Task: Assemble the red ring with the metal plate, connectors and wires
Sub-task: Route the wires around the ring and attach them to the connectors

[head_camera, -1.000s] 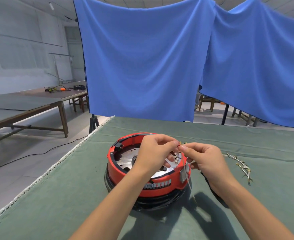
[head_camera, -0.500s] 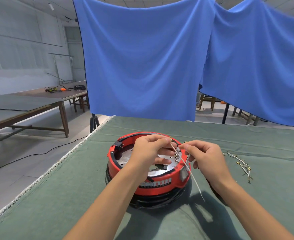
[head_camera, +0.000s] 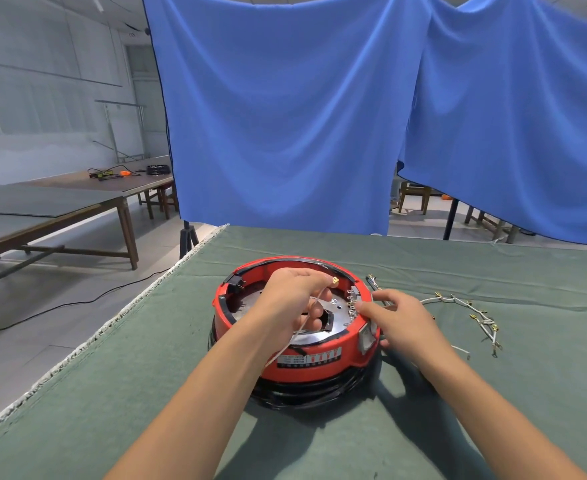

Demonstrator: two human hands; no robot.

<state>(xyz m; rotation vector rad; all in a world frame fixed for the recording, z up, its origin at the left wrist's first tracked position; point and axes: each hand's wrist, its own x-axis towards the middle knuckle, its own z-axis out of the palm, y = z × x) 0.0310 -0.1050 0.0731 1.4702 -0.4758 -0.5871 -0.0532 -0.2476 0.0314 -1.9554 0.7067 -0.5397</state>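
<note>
1. A long brown wooden workbench (head_camera: 88,199) stands at far left, well apart from the work, with cables and small tools lying on its far end.
2. A blue cloth backdrop (head_camera: 285,116) hangs behind the green felt-covered table (head_camera: 112,393).
3. The round red plastic ring (head_camera: 306,367) sits near the middle of the green table on a black base, with a shiny metal plate (head_camera: 339,308) inside it.
4. The left hand (head_camera: 294,303) hovers over the ring's opening; its thumb and forefinger pinch a thin white wire (head_camera: 299,332) just below its brass connector tip (head_camera: 335,280), and the other fingers are curled beneath. The wire trails down past the ring's front wall.
5. A row of small metal terminals (head_camera: 351,306) stands at the right side of the plate.
6. The right hand (head_camera: 401,318) rests on the ring's right rim, fingers curled with the fingertips at the terminals; whether they pinch anything cannot be told.
7. A loose bundle of white wires with brass connectors (head_camera: 472,315) lies on the felt to the right, near the ring but apart from it.
</note>
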